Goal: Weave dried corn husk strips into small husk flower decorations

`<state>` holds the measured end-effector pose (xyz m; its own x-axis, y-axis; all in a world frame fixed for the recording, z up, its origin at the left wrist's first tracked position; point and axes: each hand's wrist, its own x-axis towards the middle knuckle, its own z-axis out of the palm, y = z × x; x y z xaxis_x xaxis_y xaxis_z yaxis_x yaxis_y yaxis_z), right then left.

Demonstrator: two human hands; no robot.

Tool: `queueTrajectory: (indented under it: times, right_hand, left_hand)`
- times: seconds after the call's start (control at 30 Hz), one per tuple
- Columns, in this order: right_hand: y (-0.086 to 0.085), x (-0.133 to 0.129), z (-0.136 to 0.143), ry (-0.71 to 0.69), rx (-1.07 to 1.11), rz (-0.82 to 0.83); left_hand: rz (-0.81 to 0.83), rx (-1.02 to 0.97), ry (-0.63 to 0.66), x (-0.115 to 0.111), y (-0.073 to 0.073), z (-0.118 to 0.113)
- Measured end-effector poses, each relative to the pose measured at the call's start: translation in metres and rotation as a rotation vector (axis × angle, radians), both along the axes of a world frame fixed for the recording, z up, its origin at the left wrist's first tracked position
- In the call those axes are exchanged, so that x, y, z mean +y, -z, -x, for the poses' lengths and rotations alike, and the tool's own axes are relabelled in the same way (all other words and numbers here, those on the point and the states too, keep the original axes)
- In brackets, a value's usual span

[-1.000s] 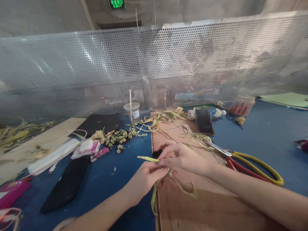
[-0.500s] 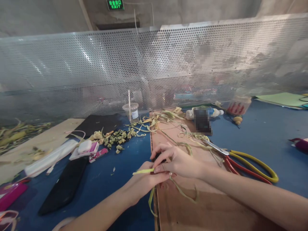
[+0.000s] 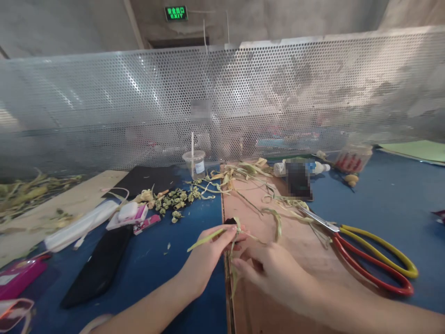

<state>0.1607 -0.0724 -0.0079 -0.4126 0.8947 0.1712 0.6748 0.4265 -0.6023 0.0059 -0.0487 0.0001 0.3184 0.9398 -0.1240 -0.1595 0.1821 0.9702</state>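
Observation:
My left hand [image 3: 217, 246] is closed in a pinch over the seam of the brown board, holding narrow pale-green leaf strips [image 3: 205, 240]. They cross at a small knot-like spot by the fingertips, and one end sticks out left. A small black piece [image 3: 230, 221] shows behind those fingers; what it is I cannot tell. Just right and nearer, my right hand [image 3: 273, 266] has curled fingers, slightly blurred. A thin strand runs from the left fingertips toward its knuckles, and another strip hangs by its thumb tip. Whether it grips either is hidden.
Scissors [image 3: 375, 260] with red and yellow handles lie right of my right hand. Dry leaf strips [image 3: 246, 170] cover the board's far end. Small green knotted pieces [image 3: 175, 199], a lidded cup [image 3: 194, 163] and a black pouch [image 3: 99, 266] sit left. A perforated metal screen [image 3: 156, 102] stands behind.
My right hand has come away from the left fingers, moving right and toward me. My left hand keeps hold of the strips, whose crossing now shows. The view has shifted slightly.

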Motion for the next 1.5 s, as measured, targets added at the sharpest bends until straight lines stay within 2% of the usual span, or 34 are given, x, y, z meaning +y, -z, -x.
queueTrajectory:
  times: [0.17,0.3,0.63,0.83,1.07,1.2,1.33,1.4,1.5]
  right_hand:
    - [0.0018,0.0005,0.0094,-0.062,0.291,0.291]
    - [0.0018,0.0008,0.0105,-0.067,0.409,0.365]
    - [0.0037,0.0001,0.0100,-0.088,0.454,0.426]
    - [0.0055,-0.0054,0.0093,-0.086,0.468,0.548]
    - [0.0054,-0.0076,0.0088,-0.087,0.474,0.504]
    - [0.0081,-0.0059,0.0076,-0.149,0.445,0.596]
    - [0.0113,-0.0068,0.0090,-0.136,0.422,0.685]
    - [0.0098,-0.0069,0.0088,-0.110,0.399,0.608]
    - [0.0044,-0.0033,0.0037,-0.039,0.344,0.310]
  left_hand:
    - [-0.050,0.121,-0.001,-0.0024,-0.0064,-0.0018]
    - [-0.047,0.138,0.019,-0.0025,-0.0079,-0.0022]
    - [-0.060,0.164,-0.005,-0.0018,-0.0032,-0.0016]
    - [-0.116,0.198,-0.001,0.0003,-0.0046,-0.0010]
    - [-0.083,0.171,-0.008,-0.0018,-0.0047,-0.0012]
    - [-0.031,0.138,-0.029,-0.0012,-0.0023,-0.0006]
    - [-0.040,0.150,-0.032,0.0014,-0.0004,0.0011]
    - [-0.051,0.129,-0.042,0.0030,-0.0003,0.0016]
    - [-0.037,0.075,-0.059,0.0043,-0.0013,0.0019]
